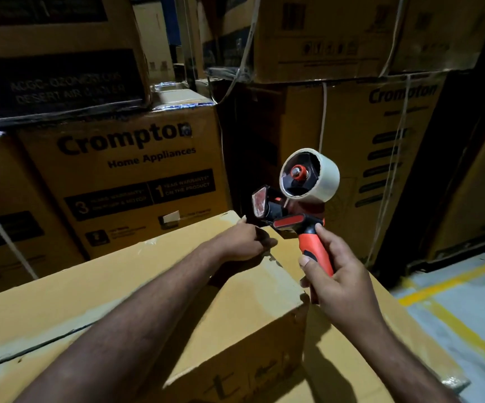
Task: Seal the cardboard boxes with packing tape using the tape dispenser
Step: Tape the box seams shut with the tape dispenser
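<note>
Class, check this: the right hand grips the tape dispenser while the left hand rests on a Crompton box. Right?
No. The head view shows the left hand on the plain box in front; the right hand does grip the tape dispenser.

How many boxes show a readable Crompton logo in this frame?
2. The left Crompton box stands behind the plain carton; the right Crompton box stands behind the tape dispenser. Darker stacked boxes may carry logos too dim to read.

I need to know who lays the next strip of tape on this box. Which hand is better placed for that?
The right hand: it grips the tape dispenser by its handle, held up near the cardboard box's far corner. The left hand rests on that corner, holds no tool, and looks better suited to steadying.
</note>
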The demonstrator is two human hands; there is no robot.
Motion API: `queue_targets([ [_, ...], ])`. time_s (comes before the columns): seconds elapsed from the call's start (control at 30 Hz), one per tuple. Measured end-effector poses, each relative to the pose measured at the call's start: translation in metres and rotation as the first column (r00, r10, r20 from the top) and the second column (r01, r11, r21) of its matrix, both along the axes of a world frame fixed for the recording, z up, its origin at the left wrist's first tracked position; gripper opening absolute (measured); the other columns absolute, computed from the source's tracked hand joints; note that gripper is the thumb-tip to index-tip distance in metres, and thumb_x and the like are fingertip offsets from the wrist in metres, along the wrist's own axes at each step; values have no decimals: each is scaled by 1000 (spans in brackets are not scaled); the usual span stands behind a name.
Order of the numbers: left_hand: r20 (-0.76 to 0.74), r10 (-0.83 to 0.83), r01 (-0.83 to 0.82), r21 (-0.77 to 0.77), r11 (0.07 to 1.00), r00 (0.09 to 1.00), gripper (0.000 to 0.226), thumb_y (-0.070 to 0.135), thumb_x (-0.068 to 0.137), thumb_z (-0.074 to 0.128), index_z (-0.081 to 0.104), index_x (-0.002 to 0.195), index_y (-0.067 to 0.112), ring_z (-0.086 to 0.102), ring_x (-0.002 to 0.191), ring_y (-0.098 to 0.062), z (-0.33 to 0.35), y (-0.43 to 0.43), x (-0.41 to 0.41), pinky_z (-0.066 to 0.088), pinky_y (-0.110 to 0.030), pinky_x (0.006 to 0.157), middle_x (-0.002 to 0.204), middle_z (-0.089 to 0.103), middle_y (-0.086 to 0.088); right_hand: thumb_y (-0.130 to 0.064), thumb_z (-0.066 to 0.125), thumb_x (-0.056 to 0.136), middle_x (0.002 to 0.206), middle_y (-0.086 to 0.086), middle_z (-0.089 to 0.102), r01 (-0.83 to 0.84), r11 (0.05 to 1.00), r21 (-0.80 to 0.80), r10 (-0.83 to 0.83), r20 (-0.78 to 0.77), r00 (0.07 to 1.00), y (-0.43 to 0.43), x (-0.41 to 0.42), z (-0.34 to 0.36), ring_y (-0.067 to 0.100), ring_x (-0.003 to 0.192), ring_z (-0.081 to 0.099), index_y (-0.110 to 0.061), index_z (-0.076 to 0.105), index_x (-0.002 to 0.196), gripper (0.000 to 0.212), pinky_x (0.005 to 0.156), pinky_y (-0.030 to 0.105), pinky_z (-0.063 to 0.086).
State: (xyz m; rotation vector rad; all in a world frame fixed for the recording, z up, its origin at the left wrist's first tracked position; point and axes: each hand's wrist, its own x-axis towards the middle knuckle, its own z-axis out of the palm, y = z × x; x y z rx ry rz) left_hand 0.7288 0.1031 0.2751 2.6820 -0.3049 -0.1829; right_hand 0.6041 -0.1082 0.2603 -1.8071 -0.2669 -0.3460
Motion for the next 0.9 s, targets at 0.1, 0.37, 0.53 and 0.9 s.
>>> queue_targets([
  [0.1, -39, 5, -15, -250, 968, 999, 27, 29, 99, 61, 67, 125, 32, 64, 108, -9, 9, 13, -4, 54, -33, 96, 123, 67, 10, -30, 64, 94, 115, -6, 60, 21, 1000, 14, -21, 16, 1000, 3, 0, 6, 13, 78, 69, -48, 39, 144, 59, 56, 28, 56],
  [0.37, -495, -58, -451, -830, 329, 867, 82, 66, 101, 30, 67, 111, -7, 74, 86, -30, 63, 15, -20, 63, -38, 68, 98, 72, -24, -33, 64, 94, 116, -9, 58, 73, 994, -82, -70, 34, 997, 8, -1, 13, 11, 75, 68, -44, 36, 148, 61, 55, 27, 56],
  [0.53, -583, -133, -511, -784, 354, 802, 89, 73, 96, 35, 63, 116, -9, 74, 90, -37, 81, 15, -17, 62, -45, 78, 101, 71, -30, -37, 62, 94, 122, -1, 59, 110, 973, -204, -97, 72, 993, 5, -3, 19, 9, 82, 67, -45, 32, 150, 64, 55, 21, 54],
  [0.9, -643, -194, -642, -763, 77, 741, 50, 54, 78, 78, 64, 86, 6, 60, 48, -12, 62, -18, -28, 56, -24, 42, 66, 60, -4, -36, 62, 94, 132, 5, 60, 121, 966, -228, -59, 262, 963, 11, 3, 31, 21, 104, 67, -42, 30, 152, 66, 74, 19, 56],
])
